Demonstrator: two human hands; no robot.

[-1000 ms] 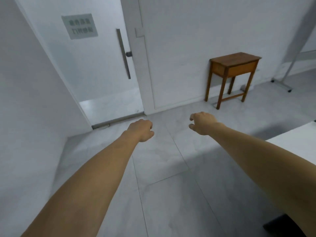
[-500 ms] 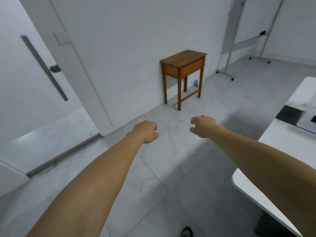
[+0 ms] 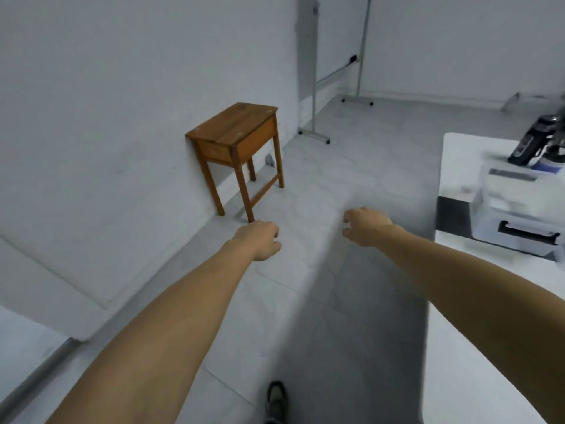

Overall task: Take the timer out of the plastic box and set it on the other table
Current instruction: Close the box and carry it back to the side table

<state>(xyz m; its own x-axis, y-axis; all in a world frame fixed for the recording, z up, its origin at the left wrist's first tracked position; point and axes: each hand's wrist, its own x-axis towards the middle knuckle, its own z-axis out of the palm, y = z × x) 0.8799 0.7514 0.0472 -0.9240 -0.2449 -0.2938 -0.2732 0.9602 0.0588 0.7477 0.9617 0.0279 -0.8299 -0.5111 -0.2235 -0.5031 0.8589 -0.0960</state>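
Both the left hand [image 3: 260,240] and the right hand [image 3: 365,226] hang loosely curled, holding nothing; the plastic box [image 3: 516,206] at right frame is blurred. The timer is not visible, so a hasty reach may fumble it.

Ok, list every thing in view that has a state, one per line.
Left hand: empty, fingers curled loosely.
Right hand: empty, fingers curled, partly open.
Wooden table: upright against the wall, top bare.
White table: holds the plastic box and a dark bottle.
Plastic box: on the white table, blurred; contents cannot be told.
Bottle: behind the box; too blurred to tell more.
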